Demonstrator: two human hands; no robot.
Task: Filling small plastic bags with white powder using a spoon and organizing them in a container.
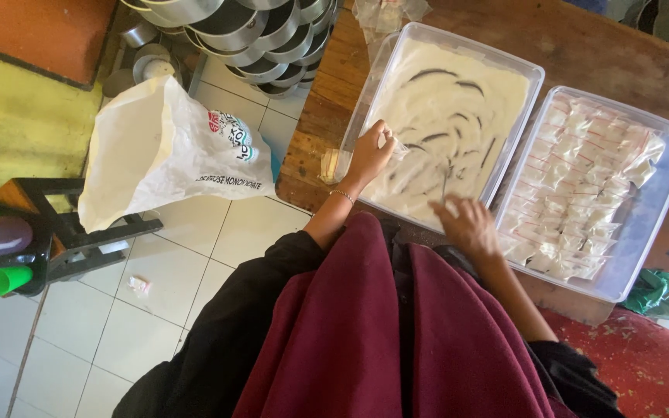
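Note:
A clear plastic tub (396,42) on the wooden table holds white powder with dark streaks in it. My left hand (368,153) is at the tub's near left side, fingers pinched on a small clear plastic bag (399,147). My right hand (467,224) rests at the tub's near edge and seems to grip a thin utensil (444,182) that stands in the powder. To the right, a second clear tub (644,224) is filled with several small sealed packets of white powder.
A large white plastic sack (156,151) leans on a dark stool (79,232) on the tiled floor at left. Stacked metal pans (249,35) lie beyond the table's corner. Green cups (5,279) sit far left. Green plastic (667,294) lies at right.

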